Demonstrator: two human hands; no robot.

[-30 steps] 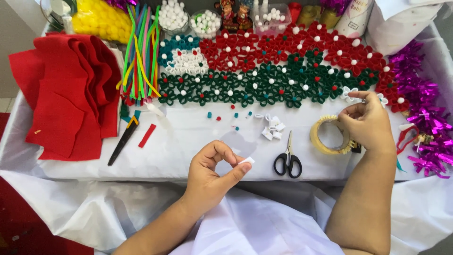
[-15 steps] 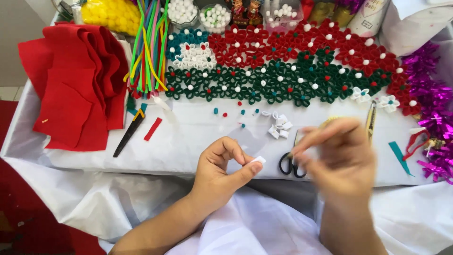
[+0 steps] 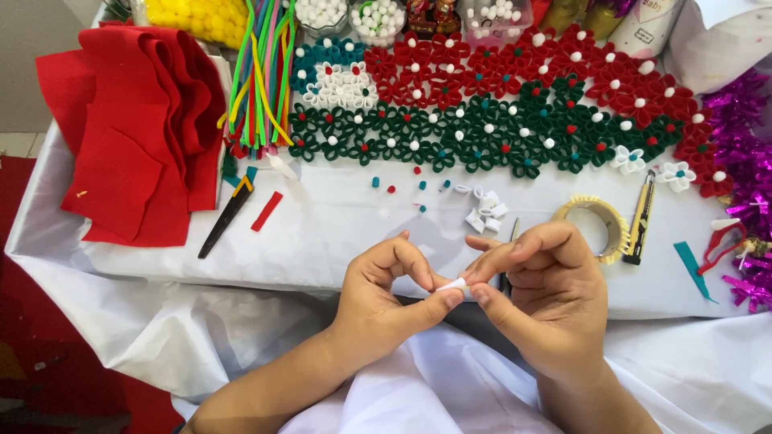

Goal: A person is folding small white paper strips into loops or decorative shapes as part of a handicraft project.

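at the lower centre of the frame the left hand (image 3: pixel 378 293) and right hand (image 3: pixel 543 301) pinch one small white folded petal (image 3: pixel 453 284) between closed fingertips, a few loose white petals (image 3: pixel 486 210) waiting on the bench (image 3: pixel 338 233), many finished flowers (image 3: pixel 482 133) above.

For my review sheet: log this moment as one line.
left hand: pinching small white piece | right hand: fingertips on same piece | tape roll: on table

Matt red felt sheets (image 3: pixel 137 128) are lying far left; glossy purple tinsel (image 3: pixel 744 177) is shining far right; a smooth white cloth is covering the tabletop (image 3: pixel 346 233).
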